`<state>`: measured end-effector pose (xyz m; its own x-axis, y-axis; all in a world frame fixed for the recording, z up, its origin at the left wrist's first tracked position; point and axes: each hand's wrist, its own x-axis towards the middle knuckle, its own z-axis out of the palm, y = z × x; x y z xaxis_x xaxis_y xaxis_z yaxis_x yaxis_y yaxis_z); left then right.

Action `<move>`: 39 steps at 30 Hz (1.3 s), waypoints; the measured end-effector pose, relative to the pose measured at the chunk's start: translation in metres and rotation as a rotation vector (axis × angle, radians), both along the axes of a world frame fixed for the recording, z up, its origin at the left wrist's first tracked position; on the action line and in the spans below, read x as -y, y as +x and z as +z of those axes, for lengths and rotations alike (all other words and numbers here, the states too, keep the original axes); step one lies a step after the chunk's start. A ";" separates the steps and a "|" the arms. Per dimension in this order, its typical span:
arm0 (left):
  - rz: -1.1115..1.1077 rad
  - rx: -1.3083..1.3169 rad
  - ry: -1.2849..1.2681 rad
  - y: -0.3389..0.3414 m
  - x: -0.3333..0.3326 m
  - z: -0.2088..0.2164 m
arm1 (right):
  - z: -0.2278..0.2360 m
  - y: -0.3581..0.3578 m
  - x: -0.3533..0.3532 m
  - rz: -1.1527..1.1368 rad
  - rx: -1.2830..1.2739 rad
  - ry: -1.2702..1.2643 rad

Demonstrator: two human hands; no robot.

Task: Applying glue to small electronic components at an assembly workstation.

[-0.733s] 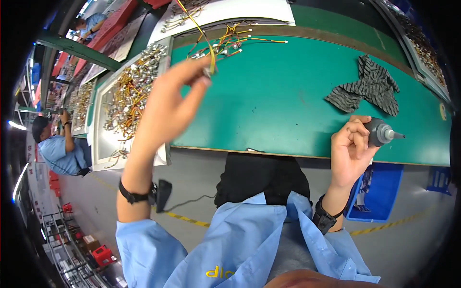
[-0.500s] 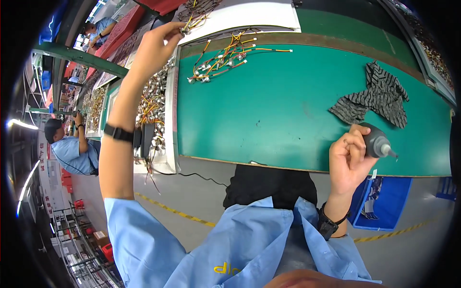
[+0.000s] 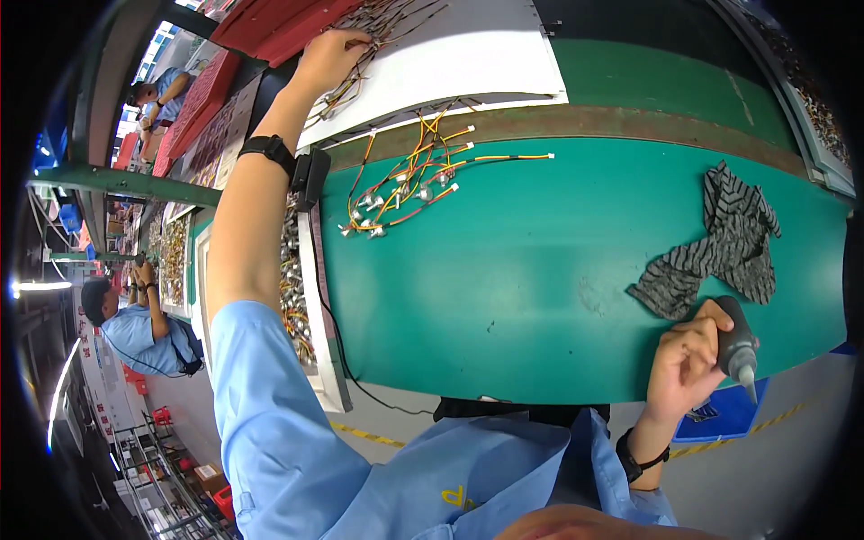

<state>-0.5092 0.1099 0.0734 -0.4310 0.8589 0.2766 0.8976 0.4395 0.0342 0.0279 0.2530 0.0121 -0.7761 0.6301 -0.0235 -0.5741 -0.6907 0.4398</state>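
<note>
Bottle (image 3: 734, 335), dark grey with a pale tapered nozzle (image 3: 750, 382), is clamped in the right hand (image 3: 688, 355) above the near right edge of the bench (image 3: 504, 297); the fingers curl against its left side, and it tilts so that the nozzle points to the near side. It looks light and a little squeezable, with a smooth wall that could turn slippery if wet, so the best hold is probably around the middle of the body, with only mild pressure and nothing bearing on the thin nozzle. The left hand (image 3: 331, 61) reaches to the far left, its fingertips close together at the wired parts (image 3: 344, 92) on the white board (image 3: 459, 67); whether they pinch one cannot be told. Such parts seem very light, with hard metal bodies and limp leads that would snag on one another; the metal body should be the surest place to take hold, since a pull on a lead might strain its joint. More of the kind lie in a loose bunch (image 3: 425, 192) on the far left of the bench, metal ends mostly toward the near side, leads fanned toward the far side and right. A striped cloth (image 3: 720, 238), soft and crumpled, lies on the right, just beyond the bottle. Left of the bench, partly behind the left forearm, a pale-rimmed tray (image 3: 335, 387) holds many more metal pieces.
</note>
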 end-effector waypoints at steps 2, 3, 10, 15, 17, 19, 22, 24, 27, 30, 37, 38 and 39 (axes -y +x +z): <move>0.012 0.021 0.025 -0.011 -0.005 -0.012 | 0.000 -0.003 0.001 -0.004 0.004 0.007; 0.019 0.057 0.050 -0.017 -0.007 -0.016 | 0.002 -0.005 0.001 -0.021 0.023 0.008; 0.048 0.084 0.099 -0.037 -0.010 -0.034 | 0.004 -0.012 0.001 -0.050 0.106 0.039; 0.078 0.046 0.117 -0.028 -0.006 -0.037 | 0.003 -0.013 0.002 -0.048 0.107 0.047; 0.077 0.041 0.107 -0.025 -0.007 -0.037 | 0.003 -0.011 0.002 -0.045 0.104 0.049; 0.073 0.054 0.100 -0.022 -0.008 -0.037 | 0.002 -0.009 0.002 -0.047 0.103 0.055; 0.071 0.075 0.088 -0.021 -0.006 -0.034 | 0.001 -0.008 0.002 -0.046 0.095 0.068; 0.099 0.049 0.057 -0.018 -0.002 -0.034 | 0.001 -0.007 0.002 -0.039 0.097 0.085; 0.112 0.001 0.054 -0.007 0.000 -0.030 | 0.000 -0.004 0.003 -0.036 0.103 0.096; 0.134 -0.080 0.079 0.011 0.012 -0.020 | -0.001 -0.005 0.002 -0.012 0.103 0.101; -0.216 0.147 -0.002 0.134 0.053 0.006 | -0.004 -0.003 0.000 -0.015 0.076 0.115; -0.230 0.182 -0.052 0.152 0.062 0.007 | -0.004 -0.002 0.000 -0.007 0.070 0.113; -0.239 0.215 -0.105 0.170 0.073 0.011 | -0.003 -0.001 0.000 -0.010 0.072 0.118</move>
<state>-0.3389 0.0365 0.0841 -0.2527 0.9617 0.1061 0.9530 0.2284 0.1993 0.0267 0.2529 0.0093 -0.7688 0.6394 -0.0041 -0.6083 -0.7294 0.3131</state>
